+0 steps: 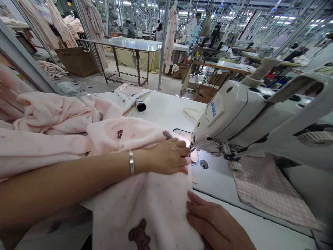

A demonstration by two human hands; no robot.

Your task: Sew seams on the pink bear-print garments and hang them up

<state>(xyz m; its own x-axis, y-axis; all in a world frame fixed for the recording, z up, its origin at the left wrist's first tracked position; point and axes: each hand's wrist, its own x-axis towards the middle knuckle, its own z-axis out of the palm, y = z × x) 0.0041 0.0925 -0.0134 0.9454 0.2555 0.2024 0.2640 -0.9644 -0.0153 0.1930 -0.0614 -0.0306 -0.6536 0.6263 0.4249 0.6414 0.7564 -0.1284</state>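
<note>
Pale pink fleece fabric (pixel 145 198) with printed bears lies across the bed of a white sewing machine (pixel 234 107) and hangs toward me. My left hand (pixel 169 156), its wrist in a silver bracelet (pixel 131 162), presses on the cloth beside the lit needle area, fingers curled and closed on it. Lower down, my right hand (pixel 213 218) holds the fabric's right edge between closed fingers; its thumb is hidden. The needle itself is mostly hidden behind the machine head and my left fingers.
More pink fabric (pixel 52 111) is heaped at the left. A black-and-white roll (pixel 140 104) lies on the white tabletop (pixel 163 107). Checked pink cloth (pixel 270 187) rests under the machine arm. Beyond stand a metal table (pixel 125 43), a brown carton (pixel 78 60) and other people.
</note>
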